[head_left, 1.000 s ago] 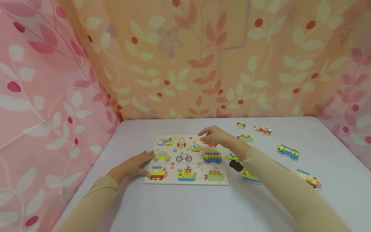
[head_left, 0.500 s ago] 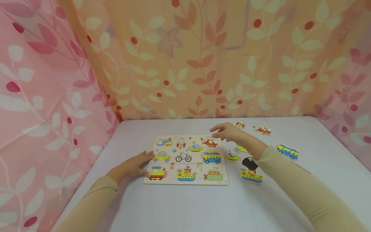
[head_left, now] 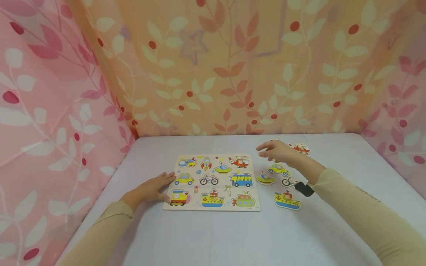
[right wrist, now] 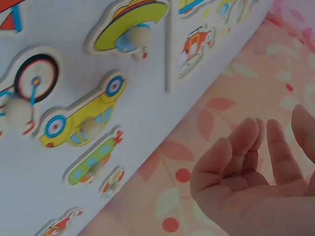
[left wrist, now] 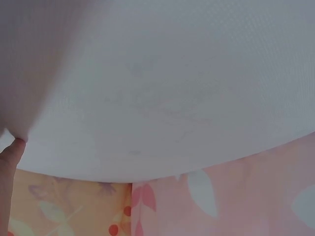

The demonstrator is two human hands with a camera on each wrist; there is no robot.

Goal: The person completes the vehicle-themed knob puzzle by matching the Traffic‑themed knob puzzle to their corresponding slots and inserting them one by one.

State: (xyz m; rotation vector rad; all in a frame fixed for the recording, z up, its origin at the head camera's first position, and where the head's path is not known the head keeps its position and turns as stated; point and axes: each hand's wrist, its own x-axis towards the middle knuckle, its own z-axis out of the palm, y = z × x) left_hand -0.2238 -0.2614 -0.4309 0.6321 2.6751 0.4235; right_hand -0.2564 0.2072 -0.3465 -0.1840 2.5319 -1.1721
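Note:
A wooden puzzle board [head_left: 196,187] with vehicle pictures lies flat on the table. At its left edge rests my left hand [head_left: 148,190], its fingers spread along the rim and the thumb near the train picture. My right hand [head_left: 277,152] hovers over the loose pieces right of the board. Its fingers are loosely bent, and the right wrist view shows nothing between them. Beneath and around it lie a yellow car piece [head_left: 278,169], a flying saucer piece [head_left: 265,178], a bicycle piece [head_left: 288,182] and a helicopter piece [head_left: 300,148]. A submarine piece [right wrist: 93,162] is mostly hidden in the head view.
A ship piece [head_left: 287,200] lies near the board's lower right corner. The right wrist view also has a small rocket piece [right wrist: 113,182]. A black object [head_left: 304,188] sits at the right wrist. Floral curtains [head_left: 219,74] stand behind and beside the white table [head_left: 199,236].
My right hand has moved right, from above the board's helicopter picture to above the loose pieces. The left hand stays at the board's edge. The view has shifted slightly.

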